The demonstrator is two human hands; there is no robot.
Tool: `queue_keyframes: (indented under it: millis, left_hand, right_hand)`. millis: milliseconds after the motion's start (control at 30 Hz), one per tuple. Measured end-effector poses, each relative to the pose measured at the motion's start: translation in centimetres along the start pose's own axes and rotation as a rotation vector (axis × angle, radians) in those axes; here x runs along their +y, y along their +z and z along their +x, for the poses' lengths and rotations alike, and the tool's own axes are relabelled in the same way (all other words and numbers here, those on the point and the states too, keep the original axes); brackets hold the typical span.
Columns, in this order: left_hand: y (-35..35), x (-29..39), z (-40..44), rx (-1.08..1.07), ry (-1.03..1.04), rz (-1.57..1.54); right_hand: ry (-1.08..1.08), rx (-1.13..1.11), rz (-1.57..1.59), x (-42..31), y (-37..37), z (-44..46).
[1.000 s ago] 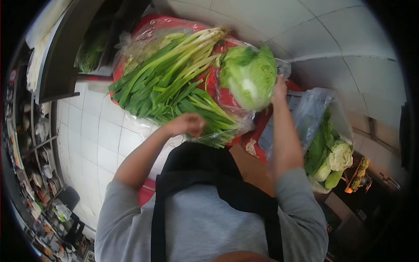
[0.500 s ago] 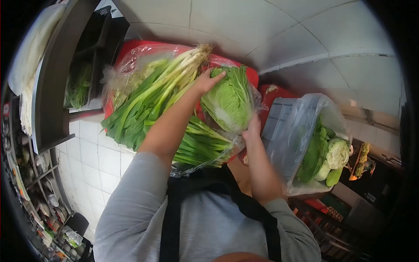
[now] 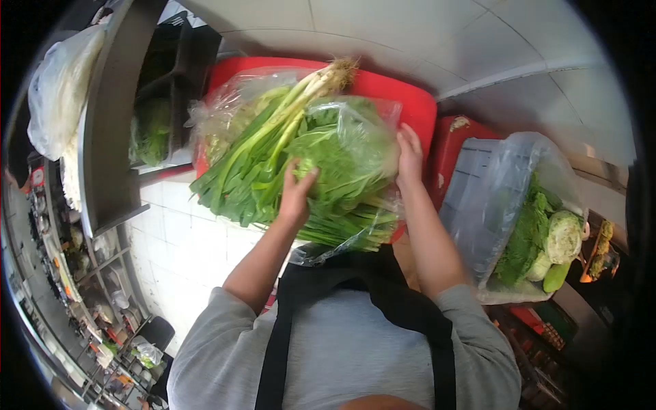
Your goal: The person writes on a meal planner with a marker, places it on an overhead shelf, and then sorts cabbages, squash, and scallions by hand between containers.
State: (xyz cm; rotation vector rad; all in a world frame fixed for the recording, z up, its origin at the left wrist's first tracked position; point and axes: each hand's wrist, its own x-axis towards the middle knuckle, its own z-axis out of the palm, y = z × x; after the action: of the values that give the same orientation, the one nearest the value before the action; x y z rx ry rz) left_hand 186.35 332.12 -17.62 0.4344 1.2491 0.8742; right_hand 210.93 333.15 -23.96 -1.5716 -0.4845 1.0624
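Leafy greens, partly covered by a clear plastic bag, lie between my two hands on top of other vegetables. My left hand grips their lower left side, thumb and fingers around leaves. On the opposite side, my right hand holds the edge of the bag with bent fingers. Whether these greens are the head of cabbage held earlier, I cannot tell. Long leeks, roots pointing to the wall, lie to the left. A bunch of green stalks lies below, partly in plastic. Everything rests on a red container top.
At right stands a grey crate lined with plastic, holding cut cabbage and dark leaves. A dark metal shelf rises close on the left, with bagged white noodle-like strands. A tiled wall bounds the back.
My left hand has moved down from the top of the cabbage to the lower left of the greens. My right hand has moved up. Clear plastic now covers the greens; the view shifted slightly.
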Motion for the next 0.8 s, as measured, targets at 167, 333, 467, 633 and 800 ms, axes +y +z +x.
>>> queue_keyframes:
  millis: [167, 333, 467, 633, 800]
  left_hand:
    - [-0.8, 0.3, -2.1, -0.198, 0.495, 0.963]
    - [2.1, 10.8, 0.9, -0.485, 0.269, 1.716]
    - [6.3, 9.9, 2.6, -0.526, 0.597, 1.735]
    - [5.2, 1.6, -1.1, -0.169, 0.744, 1.225]
    - [3.7, -1.4, -2.7, -0.127, 0.913, 1.03]
  right_hand:
    - [0.293, 0.425, 0.14, 0.7, -1.3, -6.8]
    - [0.16, 0.193, -0.023, 1.5, -1.3, -13.5]
    - [-0.279, 0.173, -0.756, -1.8, -1.2, -11.8]
    - [-0.656, -0.268, -0.81, -8.1, 1.6, -5.7]
    - [-0.82, -0.523, -0.986, -8.3, 4.0, -3.7]
